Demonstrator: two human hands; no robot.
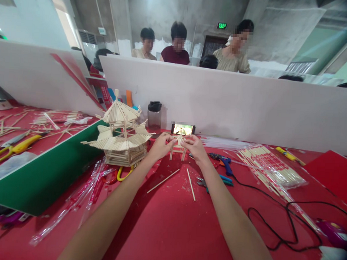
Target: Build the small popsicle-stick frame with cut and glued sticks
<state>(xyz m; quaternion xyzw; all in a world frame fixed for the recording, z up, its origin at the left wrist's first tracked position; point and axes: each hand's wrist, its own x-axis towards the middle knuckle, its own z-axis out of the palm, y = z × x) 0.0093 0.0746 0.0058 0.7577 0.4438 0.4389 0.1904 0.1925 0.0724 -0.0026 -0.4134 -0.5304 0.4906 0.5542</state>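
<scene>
A small pavilion model [178, 149] made of pale wooden sticks stands on legs on the red table, straight ahead of me. My left hand [164, 142] pinches its upper part from the left. From the other side, my right hand [193, 144] has its fingers closed on the same upper part. The fingertips hide some of the little roof. Just in front lie two loose sticks, a left one [163, 181] and a right one [190, 184]. Behind the model a phone [183, 129] with a lit screen leans upright.
To the left stands a larger stick pavilion [123, 133] beside a green board [51, 174]. Right of my hands lie a glue gun [224, 163], pliers [227, 180], bagged sticks [272, 166] and a black cable [291, 213]. A dark-lidded bottle [154, 115] stands before the white partition [235, 106]; people are beyond it.
</scene>
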